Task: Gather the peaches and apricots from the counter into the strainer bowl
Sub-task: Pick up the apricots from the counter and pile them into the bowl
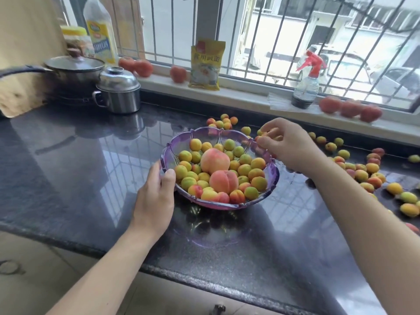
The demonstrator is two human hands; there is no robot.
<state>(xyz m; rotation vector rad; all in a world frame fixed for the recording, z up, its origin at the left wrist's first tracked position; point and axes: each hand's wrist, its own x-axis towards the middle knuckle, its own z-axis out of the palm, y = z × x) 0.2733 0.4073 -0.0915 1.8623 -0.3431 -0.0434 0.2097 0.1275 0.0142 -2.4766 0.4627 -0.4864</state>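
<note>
A translucent purple strainer bowl sits mid-counter, holding two large peaches and several small yellow-green and orange apricots. My left hand grips the bowl's left rim, thumb over the edge. My right hand hovers at the bowl's far right rim with fingers curled around small apricots; how many it holds is hidden. Loose apricots lie scattered on the dark counter to the right, and a small cluster lies behind the bowl.
A lidded pan and a steel pot stand at the back left. On the windowsill are tomatoes, a yellow packet, a spray bottle and an oil bottle. The counter's front edge runs below my arms.
</note>
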